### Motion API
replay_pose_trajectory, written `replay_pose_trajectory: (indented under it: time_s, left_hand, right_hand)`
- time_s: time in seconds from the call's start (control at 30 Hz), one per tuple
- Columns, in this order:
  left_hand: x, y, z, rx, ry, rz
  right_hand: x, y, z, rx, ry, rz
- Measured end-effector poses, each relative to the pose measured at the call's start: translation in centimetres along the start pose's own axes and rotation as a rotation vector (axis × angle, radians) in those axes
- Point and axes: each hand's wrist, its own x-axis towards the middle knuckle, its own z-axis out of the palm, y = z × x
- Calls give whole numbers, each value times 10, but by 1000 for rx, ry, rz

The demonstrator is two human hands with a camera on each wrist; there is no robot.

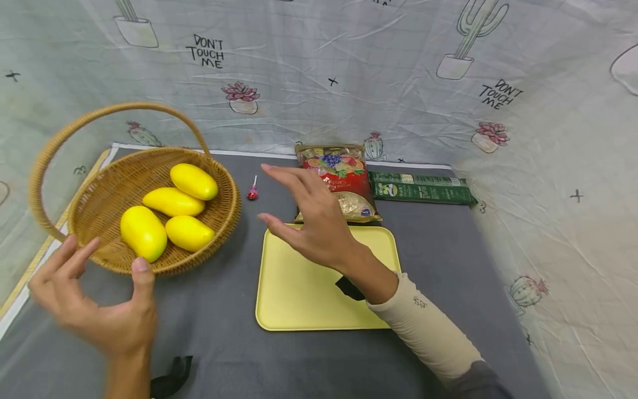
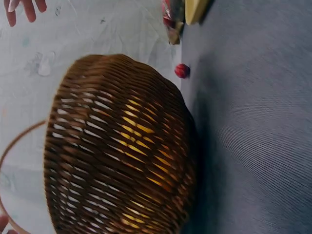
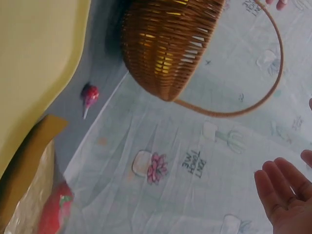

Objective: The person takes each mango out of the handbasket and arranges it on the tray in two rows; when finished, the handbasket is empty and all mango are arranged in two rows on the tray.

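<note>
A wicker basket (image 1: 107, 177) with a tall arched handle holds several yellow mangoes (image 1: 171, 202) at the left of the table. My left hand (image 1: 102, 302) hovers at its near side, thumb and fingers spread apart, nothing between them. In the head view my right hand (image 1: 314, 219) is held above the far part of a yellow tray (image 1: 299, 299), fingers extended and thumb apart, holding nothing. A red lollipop (image 1: 252, 192) lies between the basket and the right hand. Through the weave in the left wrist view, the mangoes (image 2: 139, 141) show as yellow strips.
Behind the tray lies a red and gold candy bag (image 1: 344, 177), partly covered by the right hand. To its right is a long green packet (image 1: 423, 188). A patterned cloth (image 1: 309, 72) hangs along the back and sides of the grey table (image 1: 219, 327).
</note>
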Motion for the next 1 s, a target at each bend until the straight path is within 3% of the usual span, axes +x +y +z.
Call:
replay_pose_trajectory:
  time_s: [0.13, 0.23, 0.4, 0.57, 0.67, 0.8, 1.0]
  left_hand:
    - [0, -14, -12, 90, -38, -68]
    - [-1, -26, -20, 123, -103, -165]
    - [-3, -39, -24, 91, -243, -372]
    - [-7, -54, -27, 77, -384, -487]
    - [-10, -62, -27, 16, -440, -548]
    - [-13, -62, -27, -52, -455, -573]
    - [-20, -59, -31, 42, -490, -511]
  right_hand:
    - [12, -1, 15, 12, -11, -16]
    - [19, 1, 28, 16, -33, -15]
    - [28, 3, 46, 30, -77, 19]
    - [37, 4, 66, 75, -128, 69]
    - [43, 5, 78, 80, -154, 88]
    - [49, 6, 93, 85, -193, 119]
    - [57, 5, 111, 96, -282, 184]
